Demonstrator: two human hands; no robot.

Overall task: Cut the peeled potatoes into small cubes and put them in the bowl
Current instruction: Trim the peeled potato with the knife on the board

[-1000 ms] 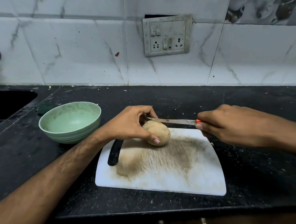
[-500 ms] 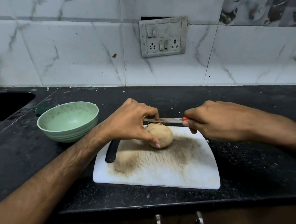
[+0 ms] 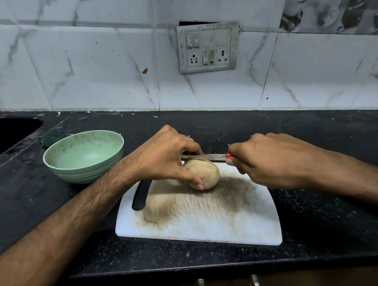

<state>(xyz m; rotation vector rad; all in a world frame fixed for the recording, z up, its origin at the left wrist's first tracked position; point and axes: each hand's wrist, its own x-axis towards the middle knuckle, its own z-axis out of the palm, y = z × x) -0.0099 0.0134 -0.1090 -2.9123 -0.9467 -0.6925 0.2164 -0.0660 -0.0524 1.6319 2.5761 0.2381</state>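
A pale whole potato point(image 3: 205, 173) rests on the far part of a stained white cutting board point(image 3: 211, 228). My left hand point(image 3: 163, 156) grips the potato from the left, thumb on its near side. My right hand point(image 3: 269, 160) holds a knife point(image 3: 205, 157) by its orange handle. The blade lies level across the top of the potato, tip hidden under my left fingers. An empty light green bowl point(image 3: 83, 156) stands on the counter, left of the board.
The black counter point(image 3: 333, 229) is speckled with bits of peel. A dark sink point(image 3: 5, 133) opens at the far left. A switch plate point(image 3: 206, 46) sits on the tiled wall behind. The counter's front edge runs just below the board.
My right hand has slid left, bringing the knife blade over the top of the potato. My left hand has stayed on the potato.
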